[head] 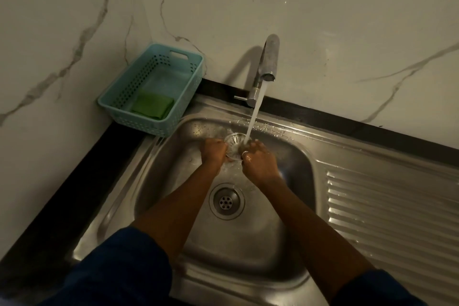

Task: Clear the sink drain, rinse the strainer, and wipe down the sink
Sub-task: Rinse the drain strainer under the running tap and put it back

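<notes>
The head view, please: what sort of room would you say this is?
Most likely a home kitchen: a stainless steel sink with a ribbed drainboard, a running tap over it, and a turquoise basket holding a green scrub pad in the counter corner.

A dark stone counter (74, 194) runs into the corner of a marble-look wall (347, 20). Set into it is a steel sink (248, 243), with the basin on the left and a ribbed drainboard (387, 211) on the right. The drain (226, 201) sits open in the basin floor, showing a ring of small holes. A turquoise plastic basket (119, 104) stands in the back left corner, its near end reaching over the sink's rim. The tap (267, 62) rises from the back rim, and water (255, 112) runs from it into the basin.
</notes>
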